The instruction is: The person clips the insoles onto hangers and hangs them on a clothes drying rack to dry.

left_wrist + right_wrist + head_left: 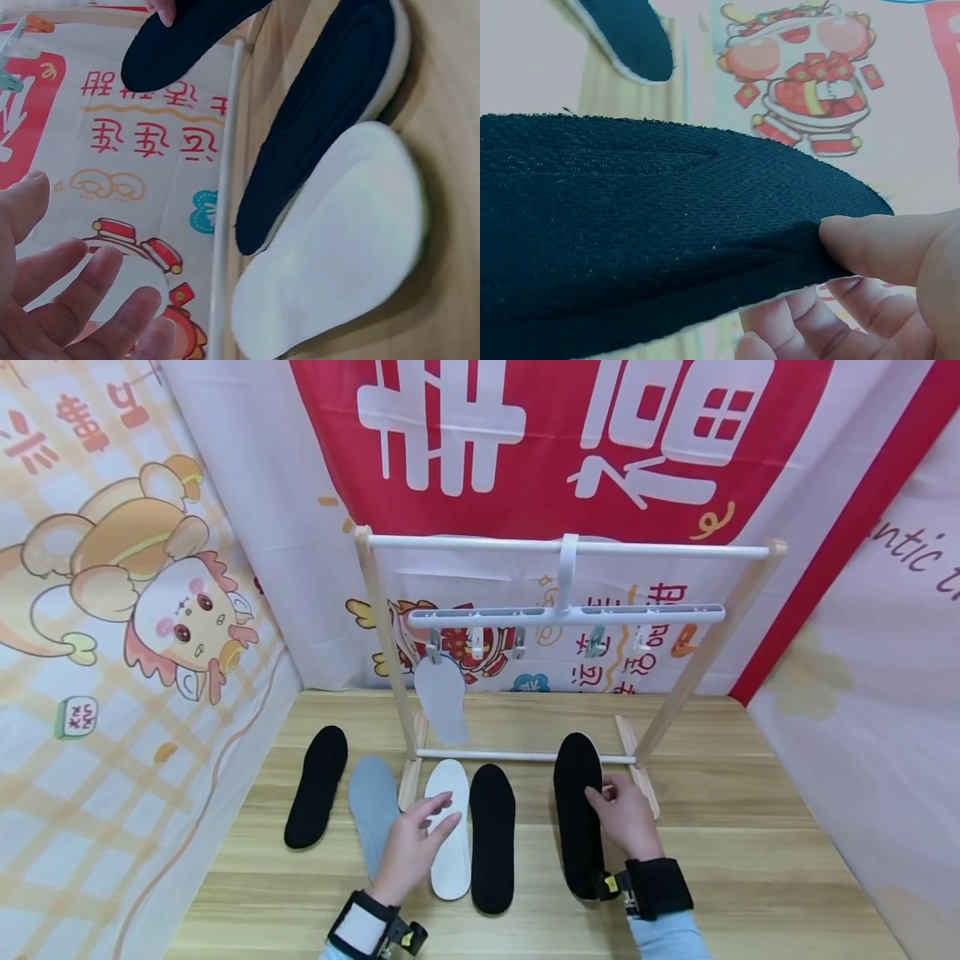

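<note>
My right hand [627, 817] pinches a black insole [576, 827] by its right edge. The right wrist view shows the thumb [885, 244] on its dark fabric top and the other fingers under it. My left hand [414, 843] holds nothing; its fingers are spread, and it overlaps a white insole [452, 877] in the head view. Beside the white insole lies a second black insole [492, 839]. A grey insole [371, 793] is partly hidden by the left hand. From a white clip hanger [510, 617] a pale insole [441, 697] hangs at the left end.
The hanger hooks over the top bar [480, 545] of a wooden-legged rack standing at the back. Several coloured clips, among them an orange clip [684, 642], line the hanger. Another black insole [317, 787] lies at the far left of the wooden table [780, 877]. Printed cloths surround it.
</note>
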